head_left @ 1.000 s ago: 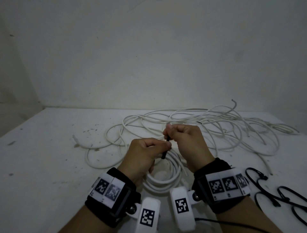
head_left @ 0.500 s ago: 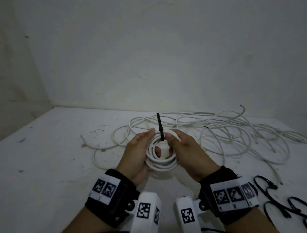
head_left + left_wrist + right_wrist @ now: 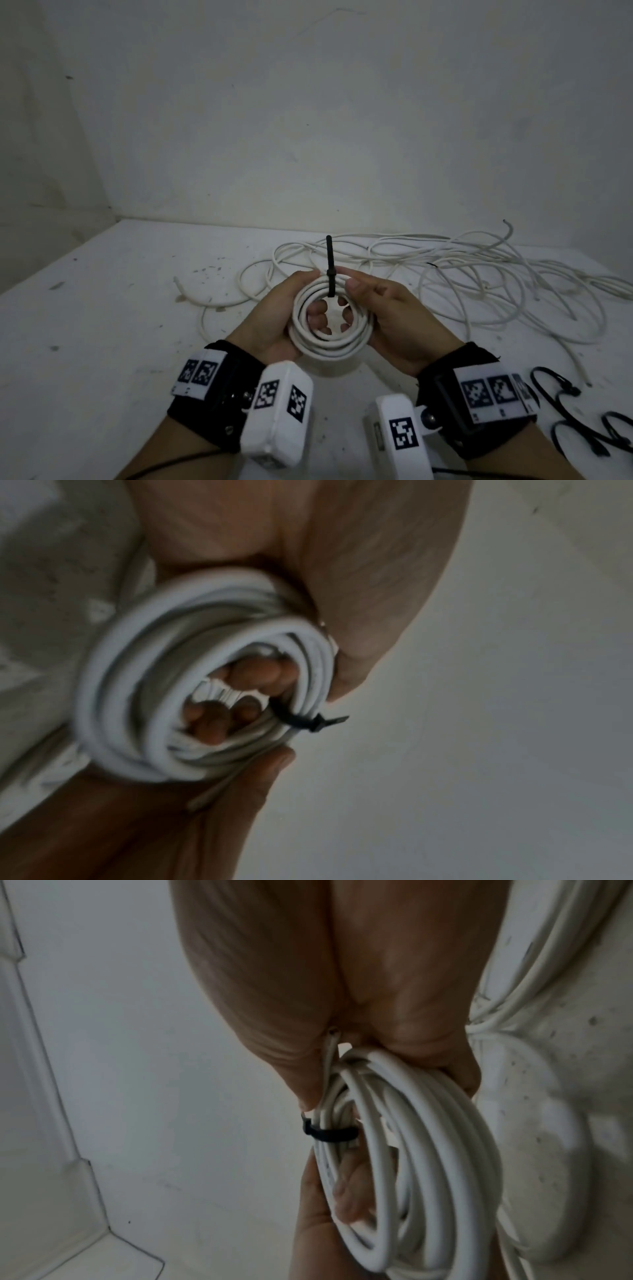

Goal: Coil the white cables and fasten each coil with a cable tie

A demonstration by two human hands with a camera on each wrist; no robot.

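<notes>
Vs a second ago: then my hands were bunched together low over the coil, pinching the black tie's tail between them. Now the coil (image 3: 330, 323) is lifted and turned face-on to me, held between both palms, and the cable tie (image 3: 330, 270) is cinched round its top edge — tail sticking straight up, locking head at the rim. Half a second ago the pose was nearly the same; the coil now sits a bit closer to me.

Left hand (image 3: 274, 320) grips the coil's left side, thumb on the outer rim, fingertips (image 3: 317, 317) showing through the centre hole. Right hand (image 3: 399, 320) grips the right side, thumb pressed on the rim just beside the tie, fingers curled in behind. Both hands are clasped on the coil, neither free.

Wrist views: the tie band wraps all the turns tight (image 3: 298, 719), and one cut cable end pokes out beside the right thumb (image 3: 330, 1034). The left wrist view is a little blurred.

Surface: white table (image 3: 102, 325), scuffed, with dark specks and grit. The loose white cables (image 3: 479, 274) sprawl in a tangle behind and to the right of my hands, one free end curling up at the far right. Spare black cable ties (image 3: 582, 411) lie looped at the near right edge, well apart from the coil.

Room: plain off-white wall (image 3: 325, 120) behind the table — corner on the left, dim light.
</notes>
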